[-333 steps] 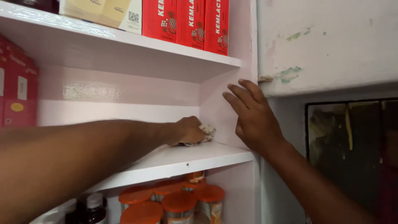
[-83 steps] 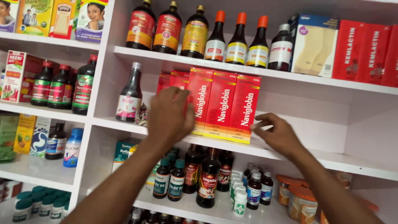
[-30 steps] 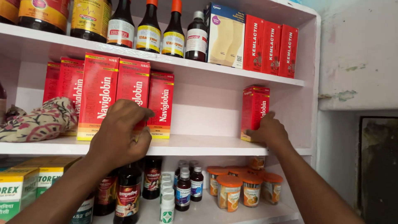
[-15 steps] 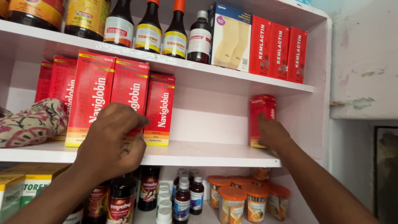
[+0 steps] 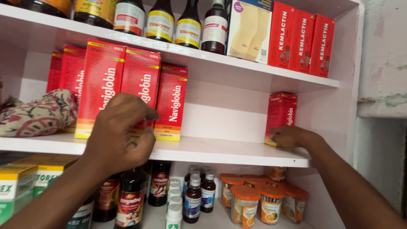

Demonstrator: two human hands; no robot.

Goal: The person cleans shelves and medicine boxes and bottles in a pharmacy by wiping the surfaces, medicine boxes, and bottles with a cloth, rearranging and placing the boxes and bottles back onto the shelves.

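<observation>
A row of tall red boxes (image 5: 101,85) stands on the middle white shelf (image 5: 229,150). My left hand (image 5: 121,133) is curled over the lower front of one box in that row (image 5: 142,78), fingers bent against it. At the shelf's right end a single shorter red box (image 5: 282,112) stands upright, apart from the row. My right hand (image 5: 290,136) rests on the shelf, fingers closed against that box's bottom edge. Bare shelf lies between the row and the single box.
A patterned cloth (image 5: 38,114) lies bunched at the shelf's left. Dark bottles (image 5: 159,23), a beige box and red boxes (image 5: 303,38) fill the shelf above. Below stand orange-lidded jars (image 5: 243,203), small bottles (image 5: 193,197) and yellow-green boxes (image 5: 17,182). A pink side panel (image 5: 339,118) closes the right.
My right hand has dropped from the side of the single red box to its base. My left hand stays on the row of boxes, fingers curled a little lower.
</observation>
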